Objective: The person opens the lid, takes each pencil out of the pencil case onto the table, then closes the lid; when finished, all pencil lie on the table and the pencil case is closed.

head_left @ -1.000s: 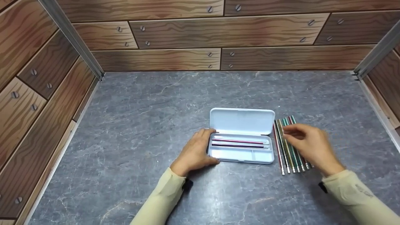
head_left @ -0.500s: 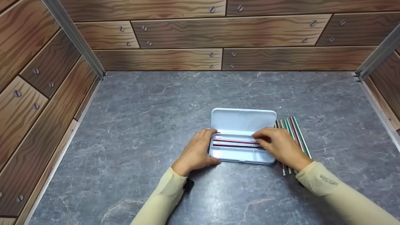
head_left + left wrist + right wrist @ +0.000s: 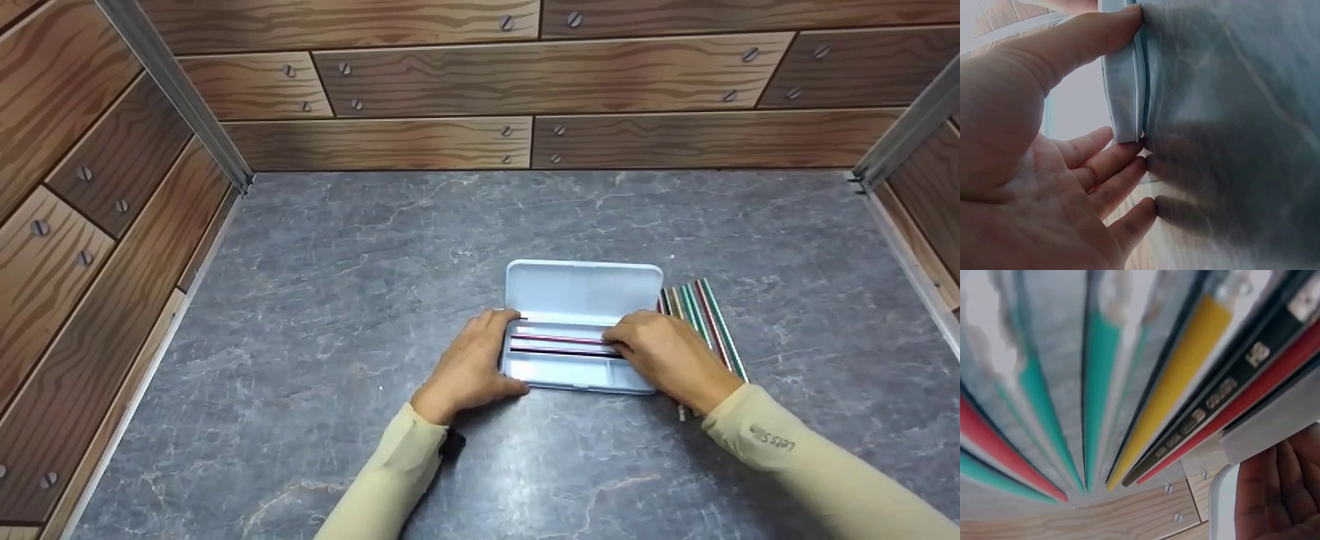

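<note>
A pale blue pencil case (image 3: 577,371) lies with its lid (image 3: 585,291) raised on the grey tabletop. My left hand (image 3: 469,360) grips its left end, thumb (image 3: 1089,36) along the front edge and fingers around the far corner. Inside the long compartment lie a pinkish-red pencil (image 3: 555,338) and a dark pencil (image 3: 555,351). Over the right end of that compartment, my right hand (image 3: 671,352) has curled fingers and thumb pinching at the pencil ends, which they cover. The right wrist view shows those fingers (image 3: 1275,489) beyond the case wall (image 3: 1269,422).
Right of the case, partly under my right forearm, lies a fanned row of several pencils: red, a black pencil (image 3: 1207,405), a yellow pencil (image 3: 1179,382), green ones. Wood-patterned panels (image 3: 420,79) wall the back and sides of the tabletop (image 3: 337,262).
My right hand has moved left from over the pencil row to the case's right end, and its fingers have drawn together there. The left hand stays on the case.
</note>
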Demonstrator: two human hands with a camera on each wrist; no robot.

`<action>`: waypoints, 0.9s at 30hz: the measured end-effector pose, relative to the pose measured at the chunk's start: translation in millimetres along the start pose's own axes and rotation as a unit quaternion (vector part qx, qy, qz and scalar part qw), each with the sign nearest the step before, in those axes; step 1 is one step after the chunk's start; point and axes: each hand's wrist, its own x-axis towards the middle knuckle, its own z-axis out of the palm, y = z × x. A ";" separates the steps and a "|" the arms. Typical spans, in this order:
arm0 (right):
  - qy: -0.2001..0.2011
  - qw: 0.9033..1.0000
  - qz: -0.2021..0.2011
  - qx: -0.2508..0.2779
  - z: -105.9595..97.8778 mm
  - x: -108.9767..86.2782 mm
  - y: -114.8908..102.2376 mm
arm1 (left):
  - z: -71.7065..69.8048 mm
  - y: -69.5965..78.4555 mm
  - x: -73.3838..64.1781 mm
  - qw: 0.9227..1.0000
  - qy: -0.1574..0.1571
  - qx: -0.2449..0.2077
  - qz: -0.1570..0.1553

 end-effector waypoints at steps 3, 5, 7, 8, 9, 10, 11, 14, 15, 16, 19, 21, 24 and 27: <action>0.008 1.000 -0.008 -0.005 0.6 0.2 0.4 | 0.4 0.0 0.2 1.000 -0.001 0.000 0.000; 0.013 1.000 -0.009 -0.003 0.8 -0.4 0.7 | 0.2 0.2 0.5 1.000 -0.002 0.002 0.000; 0.017 1.000 -0.007 0.000 0.5 -1.0 1.0 | 0.0 0.6 0.8 1.000 -0.003 0.005 0.000; 0.019 1.000 -0.006 0.002 0.0 -1.2 1.1 | -0.2 0.7 1.0 1.000 -0.003 0.007 0.000; 0.020 1.000 -0.004 0.004 -0.3 -1.3 1.4 | -0.2 0.7 1.1 1.000 -0.002 0.007 0.000; 0.019 1.000 -0.001 0.007 -0.8 -1.3 1.6 | -0.3 0.8 1.2 1.000 -0.002 0.008 0.000; 0.018 1.000 0.003 0.011 -1.4 -1.1 1.9 | -0.4 0.8 1.2 1.000 -0.002 0.008 0.000; 0.010 0.999 0.013 0.027 -3.1 -1.4 2.6 | -0.1 0.9 1.0 1.000 0.001 0.008 0.001; 0.006 0.999 0.017 0.034 -3.6 -1.7 2.9 | 0.0 0.9 0.8 1.000 0.001 0.007 0.002; 0.002 0.999 0.021 0.042 -4.4 -2.1 3.2 | 0.1 1.0 0.8 1.000 0.001 0.007 0.002; -0.011 0.997 0.028 0.067 -6.6 -4.1 5.0 | 0.3 1.1 0.7 1.000 -0.001 0.008 0.003; -0.016 0.995 0.033 0.089 -8.1 -5.2 6.9 | 0.2 1.0 0.8 1.000 -0.001 0.008 0.005; -0.018 0.991 0.044 0.123 -10.6 -6.9 9.7 | -0.2 0.5 1.0 1.000 0.000 0.008 0.006; -0.013 0.987 0.058 0.149 -13.6 -8.8 11.6 | -0.3 -0.1 1.2 1.000 0.001 0.010 0.006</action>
